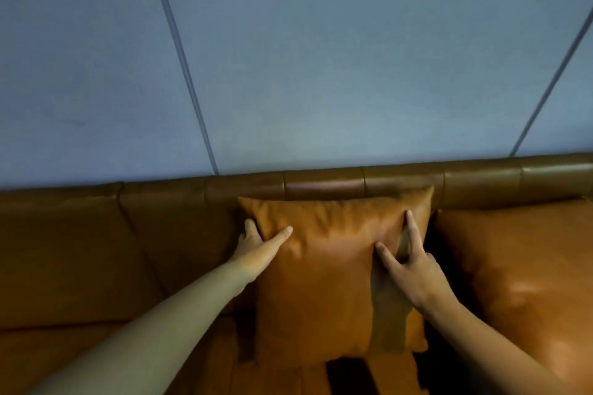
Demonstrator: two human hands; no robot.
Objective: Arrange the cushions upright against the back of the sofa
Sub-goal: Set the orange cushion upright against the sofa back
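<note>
Tan leather cushion (333,269) stands upright against the sofa back (179,199); left hand (256,242) grips its edge, right hand (409,269) presses flat, fingers spread

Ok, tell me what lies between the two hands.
In the head view, the middle cushion, upright against the sofa back, lies between the left hand and right hand.

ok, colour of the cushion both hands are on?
Plain orange-brown cushion, leather-like, no pattern; matches the sofa. Head view, the only one.
</note>
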